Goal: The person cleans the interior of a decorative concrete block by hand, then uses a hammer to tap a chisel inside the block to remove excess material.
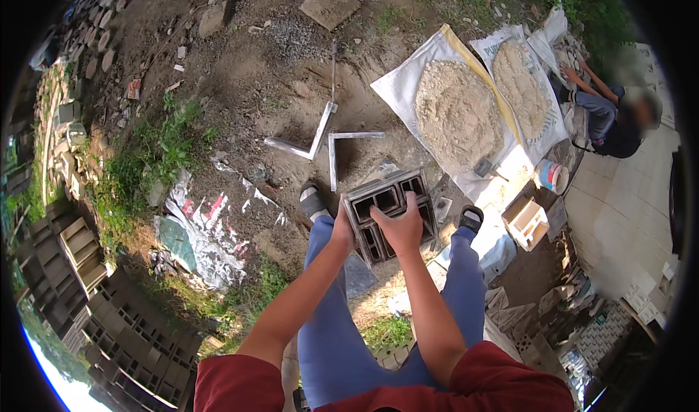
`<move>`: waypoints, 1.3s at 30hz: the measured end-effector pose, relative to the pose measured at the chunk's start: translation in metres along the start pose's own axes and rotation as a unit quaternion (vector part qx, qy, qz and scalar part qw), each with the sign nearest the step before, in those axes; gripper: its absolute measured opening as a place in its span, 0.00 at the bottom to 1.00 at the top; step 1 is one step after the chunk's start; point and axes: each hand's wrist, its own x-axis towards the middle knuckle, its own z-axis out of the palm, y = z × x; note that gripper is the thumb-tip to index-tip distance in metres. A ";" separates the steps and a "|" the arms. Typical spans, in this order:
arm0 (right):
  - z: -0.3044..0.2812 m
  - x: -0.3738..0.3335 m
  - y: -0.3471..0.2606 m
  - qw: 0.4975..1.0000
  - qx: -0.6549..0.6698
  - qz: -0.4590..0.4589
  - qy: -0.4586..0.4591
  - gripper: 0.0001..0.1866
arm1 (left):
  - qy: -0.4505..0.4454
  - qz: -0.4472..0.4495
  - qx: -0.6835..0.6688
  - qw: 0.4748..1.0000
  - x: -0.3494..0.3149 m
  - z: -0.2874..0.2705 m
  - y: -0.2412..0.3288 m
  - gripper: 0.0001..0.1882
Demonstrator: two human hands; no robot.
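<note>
Between my legs is a square grey-brown openwork block (431, 230) with several rectangular openings, tilted toward me. Whether it is a finished vent block or a mould, I cannot tell. My left hand (343, 228) grips its left side, the fingers partly hidden behind the edge. Across the middle bars lies my right hand (400, 226), its thumb at an opening and its fingers closed over the inner walls. Just beyond the block, two L-shaped metal pieces (314, 144) (333, 150) lie on the dirt.
Right of the block, sacks (408, 84) spread on the ground carry heaps of sandy material (455, 113). A bucket (551, 177) and a pale openwork block (526, 224) stand nearby. Another person (608, 117) crouches at far right. Stacked blocks (131, 339) fill the lower left; crumpled plastic (207, 230) lies left.
</note>
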 end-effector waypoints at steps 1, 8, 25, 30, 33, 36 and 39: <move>0.008 -0.010 -0.008 0.999 0.029 0.022 -0.017 0.44 | 0.007 -0.040 -0.007 0.999 -0.008 -0.009 0.013 0.44; 0.047 -0.069 -0.022 0.994 0.085 0.063 -0.011 0.33 | 0.011 -0.097 0.054 0.994 -0.022 -0.074 0.066 0.44; -0.043 -0.119 0.072 0.992 0.045 0.108 0.048 0.50 | -0.217 -0.051 0.580 0.784 0.012 -0.024 0.002 0.28; -0.076 -0.132 0.140 0.990 0.014 0.113 0.083 0.50 | -0.191 -0.230 0.536 0.790 -0.035 0.040 -0.063 0.52; -0.058 -0.124 0.132 0.996 0.042 0.061 0.054 0.52 | -0.138 -0.165 0.542 0.812 -0.008 -0.021 -0.039 0.55; -0.074 -0.131 0.188 0.996 0.016 0.091 -0.002 0.57 | -0.139 -0.216 0.468 0.846 -0.020 -0.006 -0.091 0.57; -0.084 -0.131 0.203 0.995 0.016 0.088 -0.032 0.58 | -0.125 -0.197 0.469 0.852 -0.027 -0.003 -0.105 0.68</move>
